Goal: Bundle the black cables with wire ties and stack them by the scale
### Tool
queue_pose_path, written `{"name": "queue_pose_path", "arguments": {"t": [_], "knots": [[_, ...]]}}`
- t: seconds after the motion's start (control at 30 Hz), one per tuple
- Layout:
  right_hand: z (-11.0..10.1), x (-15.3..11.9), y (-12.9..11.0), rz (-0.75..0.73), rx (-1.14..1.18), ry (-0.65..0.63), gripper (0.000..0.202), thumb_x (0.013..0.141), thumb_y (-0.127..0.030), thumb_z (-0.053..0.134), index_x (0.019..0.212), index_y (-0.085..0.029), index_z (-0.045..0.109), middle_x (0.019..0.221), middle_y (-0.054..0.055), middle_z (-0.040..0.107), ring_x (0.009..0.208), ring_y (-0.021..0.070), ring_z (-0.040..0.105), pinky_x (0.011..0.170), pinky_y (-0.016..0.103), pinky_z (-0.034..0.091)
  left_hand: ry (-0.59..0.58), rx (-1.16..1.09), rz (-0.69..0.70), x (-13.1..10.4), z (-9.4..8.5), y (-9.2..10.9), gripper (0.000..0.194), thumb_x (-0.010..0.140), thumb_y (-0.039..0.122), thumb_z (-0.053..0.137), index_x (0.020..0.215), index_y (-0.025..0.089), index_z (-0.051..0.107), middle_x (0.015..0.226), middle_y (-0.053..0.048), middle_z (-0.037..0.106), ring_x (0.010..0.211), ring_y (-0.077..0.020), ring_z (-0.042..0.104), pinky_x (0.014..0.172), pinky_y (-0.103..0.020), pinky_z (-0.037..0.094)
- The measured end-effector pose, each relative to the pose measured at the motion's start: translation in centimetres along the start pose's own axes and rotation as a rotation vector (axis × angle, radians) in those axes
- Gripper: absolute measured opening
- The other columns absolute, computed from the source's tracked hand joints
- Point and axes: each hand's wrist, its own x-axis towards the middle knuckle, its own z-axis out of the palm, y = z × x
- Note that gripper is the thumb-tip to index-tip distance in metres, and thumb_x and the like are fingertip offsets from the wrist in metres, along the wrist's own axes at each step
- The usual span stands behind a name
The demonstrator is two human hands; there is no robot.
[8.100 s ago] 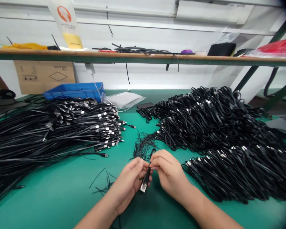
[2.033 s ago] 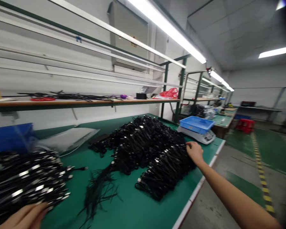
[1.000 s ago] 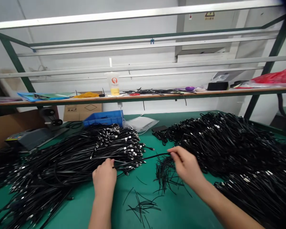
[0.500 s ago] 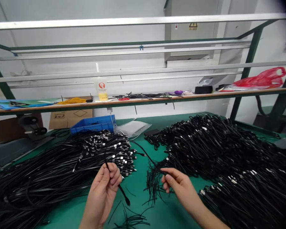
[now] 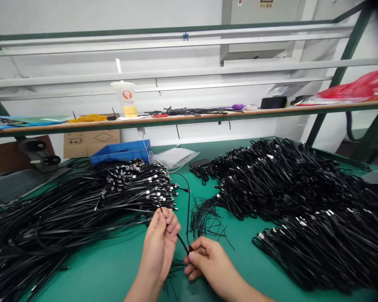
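Note:
A black cable (image 5: 182,241) runs between my two hands above the green table. My left hand (image 5: 161,239) is closed around it, and a short piece pokes up past the thumb. Lower and to the right, my right hand (image 5: 209,262) pinches the cable near its dark end, with thumb and fingers together. From there a strand of cable arcs up and back toward the left pile. Thin black ties (image 5: 204,218) lie scattered behind my right hand, and more lie partly hidden beneath my hands. The exact cable end is covered by my fingers.
A large heap of straight cables (image 5: 82,222) with pale plugs fills the left. Coiled cables (image 5: 277,180) and another row of bundles (image 5: 321,251) cover the right. Behind are a blue bin (image 5: 121,152), a plastic bag (image 5: 176,157) and a shelf (image 5: 192,119) with a cup (image 5: 126,98).
My right hand has moved left and down, close to my left hand, and now pinches the cable's lower part. My left hand has shifted right with the cable. The view has tilted down slightly.

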Motion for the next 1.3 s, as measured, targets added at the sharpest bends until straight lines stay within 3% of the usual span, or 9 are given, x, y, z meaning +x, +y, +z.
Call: {"name": "queue_pose_path", "arguments": {"t": [0.13, 0.23, 0.33, 0.43, 0.5, 0.67, 0.9, 1.17, 1.3], "knots": [[0.3, 0.0, 0.1, -0.006, 0.019, -0.009, 0.058, 0.059, -0.064, 0.081, 0.08, -0.017, 0.053, 0.064, 0.0, 0.065, 0.047, 0.0112, 0.059, 0.047, 0.023, 0.045, -0.007, 0.11, 0.033, 0.4, -0.6, -0.7, 0.023, 0.083, 0.035, 0.074, 0.081, 0.019, 0.057, 0.078, 0.002, 0.045, 0.066, -0.0101, 0.04, 0.059, -0.02, 0.041], [-0.3, 0.2, 0.1, -0.098, -0.037, 0.048, 0.049, 0.067, -0.059, 0.076, 0.08, -0.017, 0.056, 0.061, -0.002, 0.063, 0.044, 0.0088, 0.052, 0.043, 0.02, 0.039, 0.004, 0.473, 0.062, 0.7, -1.7, -1.9, 0.032, 0.081, 0.049, 0.072, 0.092, 0.02, 0.065, 0.092, -0.004, 0.057, 0.089, -0.0175, 0.051, 0.077, -0.026, 0.046], [-1.3, 0.6, -0.2, -0.178, -0.121, 0.113, 0.039, 0.073, -0.053, 0.072, 0.082, -0.017, 0.059, 0.059, -0.003, 0.06, 0.045, 0.0099, 0.05, 0.045, 0.021, 0.039, -0.076, 0.743, -0.057, 0.6, -2.5, -3.2, 0.042, 0.074, 0.054, 0.075, 0.097, 0.019, 0.067, 0.1, -0.008, 0.062, 0.1, -0.0242, 0.054, 0.084, -0.033, 0.047], [-2.1, 0.7, -0.6, -0.236, -0.254, 0.126, 0.028, 0.081, -0.044, 0.066, 0.084, -0.017, 0.062, 0.056, -0.005, 0.056, 0.047, 0.0116, 0.051, 0.047, 0.022, 0.038, -0.22, 0.667, -0.225, 0.1, -2.2, -4.1, 0.045, 0.074, 0.059, 0.072, 0.096, 0.02, 0.064, 0.088, -0.004, 0.06, 0.077, -0.0203, 0.057, 0.066, -0.033, 0.05], [-2.4, 0.6, -1.0, -0.266, -0.334, 0.126, 0.021, 0.083, -0.039, 0.062, 0.085, -0.018, 0.063, 0.056, -0.005, 0.056, 0.048, 0.0125, 0.053, 0.049, 0.023, 0.039, -0.258, 0.586, -0.245, -0.1, -1.8, -4.4, 0.044, 0.073, 0.061, 0.072, 0.089, 0.021, 0.061, 0.078, 0.0, 0.056, 0.065, -0.0157, 0.053, 0.057, -0.028, 0.047], [-2.3, -0.2, -1.5, -0.369, -0.437, 0.135, 0.019, 0.087, -0.033, 0.059, 0.102, -0.02, 0.06, 0.068, -0.002, 0.062, 0.056, 0.0154, 0.06, 0.053, 0.024, 0.044, -0.169, 0.572, -0.157, -0.1, -1.2, -4.4, 0.041, 0.074, 0.055, 0.076, 0.082, 0.019, 0.059, 0.069, 0.004, 0.05, 0.054, -0.0081, 0.04, 0.05, -0.02, 0.035], [-2.4, -0.7, -1.6, -0.684, -0.708, 0.17, 0.021, 0.096, -0.026, 0.047, 0.081, -0.021, 0.061, 0.075, 0.003, 0.064, 0.07, 0.0178, 0.06, 0.066, 0.026, 0.045, -0.11, 0.508, -0.176, -0.3, -1.5, -4.7, 0.042, 0.077, 0.057, 0.073, 0.086, 0.019, 0.058, 0.06, 0.005, 0.048, 0.051, -0.0086, 0.041, 0.05, -0.021, 0.033], [-2.3, -1.0, -2.1, -0.662, -0.652, 0.157, 0.02, 0.095, -0.029, 0.053, 0.078, -0.021, 0.063, 0.076, 0.003, 0.065, 0.07, 0.0178, 0.059, 0.066, 0.026, 0.045, -0.094, 0.351, -0.151, -0.9, -0.6, -4.3, 0.039, 0.076, 0.051, 0.078, 0.08, 0.018, 0.056, 0.076, 0.003, 0.048, 0.053, -0.0053, 0.033, 0.049, -0.02, 0.029], [-2.5, -0.6, -1.8, -0.541, -0.557, 0.179, 0.019, 0.091, -0.034, 0.058, 0.081, -0.02, 0.065, 0.07, 0.002, 0.062, 0.062, 0.0164, 0.055, 0.059, 0.026, 0.042, 0.011, 0.255, -0.115, -0.3, -0.8, -3.2, 0.038, 0.075, 0.045, 0.08, 0.077, 0.016, 0.056, 0.081, 0.001, 0.051, 0.053, -0.0043, 0.031, 0.049, -0.018, 0.032]]}}
